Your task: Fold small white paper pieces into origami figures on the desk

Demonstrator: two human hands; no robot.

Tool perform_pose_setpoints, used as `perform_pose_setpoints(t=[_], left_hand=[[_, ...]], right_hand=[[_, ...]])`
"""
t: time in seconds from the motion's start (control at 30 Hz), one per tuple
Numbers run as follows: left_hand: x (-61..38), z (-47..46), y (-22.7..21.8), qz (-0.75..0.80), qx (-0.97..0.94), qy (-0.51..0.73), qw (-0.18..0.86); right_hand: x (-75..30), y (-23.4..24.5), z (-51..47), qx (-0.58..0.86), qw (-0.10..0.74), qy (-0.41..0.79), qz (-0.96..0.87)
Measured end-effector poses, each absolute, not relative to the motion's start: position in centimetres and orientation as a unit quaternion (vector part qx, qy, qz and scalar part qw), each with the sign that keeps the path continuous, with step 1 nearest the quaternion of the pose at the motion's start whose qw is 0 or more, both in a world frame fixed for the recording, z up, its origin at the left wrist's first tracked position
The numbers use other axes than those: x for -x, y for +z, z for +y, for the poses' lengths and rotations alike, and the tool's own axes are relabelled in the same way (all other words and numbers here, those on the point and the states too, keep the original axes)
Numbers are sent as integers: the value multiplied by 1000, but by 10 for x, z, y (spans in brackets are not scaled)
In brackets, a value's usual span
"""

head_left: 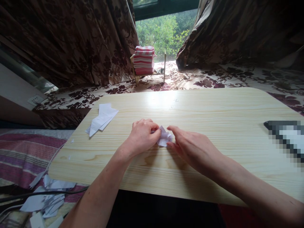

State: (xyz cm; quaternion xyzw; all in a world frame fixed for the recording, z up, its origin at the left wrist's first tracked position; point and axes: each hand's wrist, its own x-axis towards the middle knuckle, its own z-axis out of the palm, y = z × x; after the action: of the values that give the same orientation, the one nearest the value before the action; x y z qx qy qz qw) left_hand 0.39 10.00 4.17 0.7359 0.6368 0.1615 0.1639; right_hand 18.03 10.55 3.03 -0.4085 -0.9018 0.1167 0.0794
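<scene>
Bare forearms (102, 190) lie closest to my camera, coming up from the bottom of the feed and across the near edge of the pale wood-grain counter (225, 123). On my left hand (142, 135), thumb and curled fingers pinch a small folded paper (164, 138) by its left side. My right hand (193, 144) is loose, forefinger and thumb spread apart at the paper's right side; I can't tell from here whether the thumb tip touches it. That paper sits between both hands, around the middle of the counter.

Further out, I have overlapping white paper pieces (102, 118) by the far left corner, with small scraps (69, 157) along the left edge and tiny slivers (176, 100) near the far edge. At the right edge lies a dark-rimmed object (288, 136), pixelated on my screen.

Off the counter's near left corner, loose papers (54, 196) and a black cable (47, 192) lie over striped bedding (26, 161). Beyond the far edge, a small stand (164, 71) carries stacked red-and-white striped cloths (143, 60), between patterned curtains (95, 41) and before the window (163, 36).
</scene>
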Motion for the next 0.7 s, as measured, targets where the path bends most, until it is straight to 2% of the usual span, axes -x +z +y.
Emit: perform_pose_setpoints(t=[0.5, 0.7], left_hand=[[-14, 103, 49, 673, -691, 156, 214], [-13, 102, 42, 675, -695, 167, 183]], right_hand=[[-184, 25, 110, 378, 101, 127, -911], [-186, 22, 110, 370, 118, 130, -912]])
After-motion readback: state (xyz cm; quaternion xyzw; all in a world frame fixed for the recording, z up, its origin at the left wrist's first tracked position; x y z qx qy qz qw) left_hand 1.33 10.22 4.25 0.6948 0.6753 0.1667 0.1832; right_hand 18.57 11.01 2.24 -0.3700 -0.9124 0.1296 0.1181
